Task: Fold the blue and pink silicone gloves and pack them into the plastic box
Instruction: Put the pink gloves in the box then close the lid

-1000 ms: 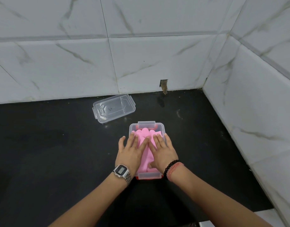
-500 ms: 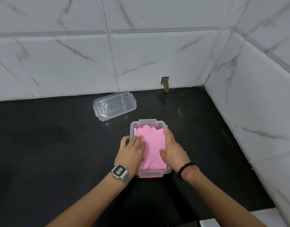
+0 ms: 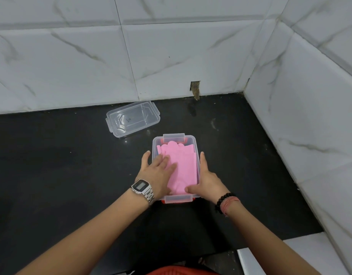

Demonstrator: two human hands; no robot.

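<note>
Clear plastic box (image 3: 197, 143) sits on the black surface (image 3: 52, 165), roughly mid-depth, nearer the right edge than the left, long axis running away from the person. Red trim shows under the clip flaps at its near & far ends. Pink gloves (image 3: 186, 167) lie folded flat inside, filling most of the box; scalloped fingertip shapes poke up at the far end. Blue gloves: can't see them, poss. hidden under the pink.

Left hand (image 3: 158, 173) rests palm-down over the box's left rim, fingers (image 3: 171, 165) straight & slightly spread, pressing on the pink gloves; thumb hangs outside the left wall. Silver digital watch (image 3: 142, 188) on that wrist.

Right hand (image 3: 207, 180) is against the box's right wall from outside, fingers stretched along the wall, thumb hooked over the near-right corner onto the rim — holding the box rather than the gloves. Black bead bracelet (image 3: 222, 200) plus an orange-red thread on that wrist.

Clear lid (image 3: 133, 119) lies apart from the box, toward the far edge near the tiled wall (image 3: 171, 56), left of the box, turned at an angle.
</note>
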